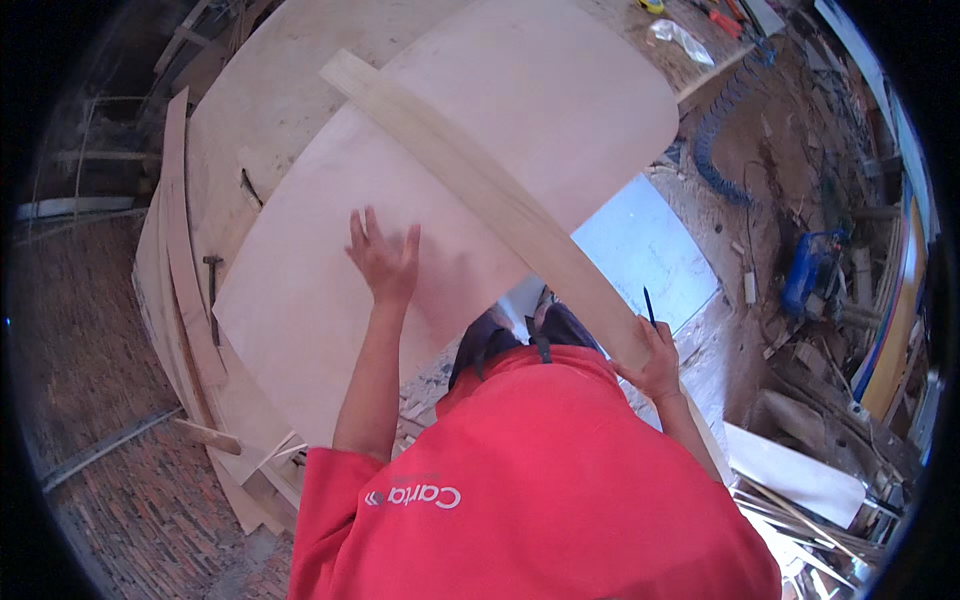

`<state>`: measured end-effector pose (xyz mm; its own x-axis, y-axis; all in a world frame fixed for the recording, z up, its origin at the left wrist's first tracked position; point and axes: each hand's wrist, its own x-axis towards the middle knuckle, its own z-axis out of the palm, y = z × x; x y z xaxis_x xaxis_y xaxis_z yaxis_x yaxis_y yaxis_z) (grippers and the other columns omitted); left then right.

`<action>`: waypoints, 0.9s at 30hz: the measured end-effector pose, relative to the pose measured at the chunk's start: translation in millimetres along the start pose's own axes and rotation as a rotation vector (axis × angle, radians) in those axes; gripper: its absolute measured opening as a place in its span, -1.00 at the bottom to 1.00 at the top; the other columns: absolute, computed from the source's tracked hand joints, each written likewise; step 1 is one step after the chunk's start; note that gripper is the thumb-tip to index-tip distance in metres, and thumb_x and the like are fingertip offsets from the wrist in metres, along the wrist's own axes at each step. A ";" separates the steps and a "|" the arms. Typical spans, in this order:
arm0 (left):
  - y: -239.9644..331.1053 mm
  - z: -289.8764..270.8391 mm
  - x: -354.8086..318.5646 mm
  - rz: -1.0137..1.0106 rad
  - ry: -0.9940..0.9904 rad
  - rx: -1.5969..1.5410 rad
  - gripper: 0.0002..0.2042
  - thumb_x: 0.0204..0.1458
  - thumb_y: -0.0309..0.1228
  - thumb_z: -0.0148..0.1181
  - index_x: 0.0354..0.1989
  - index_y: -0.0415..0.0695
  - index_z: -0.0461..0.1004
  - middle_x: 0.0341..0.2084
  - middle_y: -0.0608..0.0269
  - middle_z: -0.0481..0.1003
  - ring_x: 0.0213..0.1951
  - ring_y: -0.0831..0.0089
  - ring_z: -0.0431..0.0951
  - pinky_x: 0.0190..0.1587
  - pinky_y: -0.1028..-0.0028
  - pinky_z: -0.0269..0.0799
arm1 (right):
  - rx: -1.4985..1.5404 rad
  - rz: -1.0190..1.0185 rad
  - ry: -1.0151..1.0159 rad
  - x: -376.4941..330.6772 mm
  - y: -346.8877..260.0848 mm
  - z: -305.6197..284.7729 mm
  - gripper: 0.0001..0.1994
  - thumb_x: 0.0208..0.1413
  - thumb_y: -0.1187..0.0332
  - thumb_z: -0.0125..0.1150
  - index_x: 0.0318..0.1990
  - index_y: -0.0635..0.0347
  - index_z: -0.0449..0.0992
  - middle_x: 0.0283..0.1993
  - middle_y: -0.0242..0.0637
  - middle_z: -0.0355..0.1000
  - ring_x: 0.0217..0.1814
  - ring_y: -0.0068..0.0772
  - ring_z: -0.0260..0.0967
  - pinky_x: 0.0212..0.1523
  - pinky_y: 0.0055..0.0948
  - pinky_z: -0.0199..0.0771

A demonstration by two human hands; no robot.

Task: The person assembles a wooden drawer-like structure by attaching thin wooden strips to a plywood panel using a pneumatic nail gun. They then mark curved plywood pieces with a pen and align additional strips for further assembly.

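Note:
A large pale plywood sheet (560,90) lies in front of me. Across it runs a long, flat wooden strip (480,200), slanting from the far left down toward my right side. My right hand (655,365) is closed around the near end of this strip, and a dark, thin pencil (649,305) sticks up from the same hand. Over the left part of the sheet is my left hand (385,262), fingers spread, holding nothing. Whether its palm touches the sheet I cannot tell.
A hammer (212,290) and narrow wood strips (183,240) lie left of the sheet. A coiled blue hose (705,140) hangs at the right. Beyond it sit a blue container (803,272) and wood scraps. Red-handled tools (725,22) are at the far right.

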<state>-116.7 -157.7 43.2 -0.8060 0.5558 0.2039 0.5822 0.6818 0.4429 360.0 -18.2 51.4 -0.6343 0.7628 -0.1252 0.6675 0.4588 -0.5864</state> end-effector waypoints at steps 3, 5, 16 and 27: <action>25.6 37.1 45.5 -0.017 -0.022 -0.007 0.00 0.06 0.26 0.28 0.50 -0.21 0.09 0.48 -0.27 0.02 0.53 -0.08 -0.04 0.45 -0.31 -0.18 | 0.026 0.005 -0.037 -1.0 10.4 -4.3 -0.03 -0.27 -0.03 0.66 0.34 0.20 0.39 0.03 -0.07 0.38 0.06 0.01 0.44 0.04 -0.09 0.53; 44.3 54.7 71.7 -0.029 -0.058 0.029 0.08 0.00 0.35 0.26 0.52 -0.21 0.04 0.49 -0.30 0.00 0.54 -0.09 -0.07 0.45 -0.33 -0.19 | 0.039 0.015 -0.043 -2.4 10.9 -5.7 -0.03 -0.27 -0.03 0.65 0.34 0.19 0.39 0.03 -0.07 0.38 0.05 0.01 0.44 0.03 -0.08 0.53; 89.7 108.9 165.4 -0.138 -0.205 0.287 0.22 -0.10 0.56 0.09 0.58 -0.10 -0.10 0.53 -0.29 -0.13 0.59 -0.02 -0.26 0.50 -0.26 -0.35 | 0.046 0.197 -0.058 -21.4 10.3 -8.7 -0.07 -0.29 0.12 0.65 0.33 0.22 0.38 0.13 -0.04 0.45 0.17 0.05 0.42 0.19 -0.04 0.44; 80.6 126.6 168.0 -0.132 -0.180 0.310 0.12 0.01 0.49 0.01 0.59 -0.08 -0.08 0.55 -0.24 -0.19 0.60 0.01 -0.33 0.53 -0.13 -0.45 | 0.464 0.408 0.046 127.3 -35.9 18.2 -0.67 0.12 0.18 0.46 -0.05 0.16 0.61 -0.14 -0.16 0.65 0.01 -0.27 0.63 0.02 -0.32 0.58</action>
<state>-191.6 50.8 2.5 -0.8604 0.5096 -0.0061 0.5018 0.8493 0.1641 248.2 54.2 41.9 -0.3398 0.8585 -0.3842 0.6072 -0.1117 -0.7866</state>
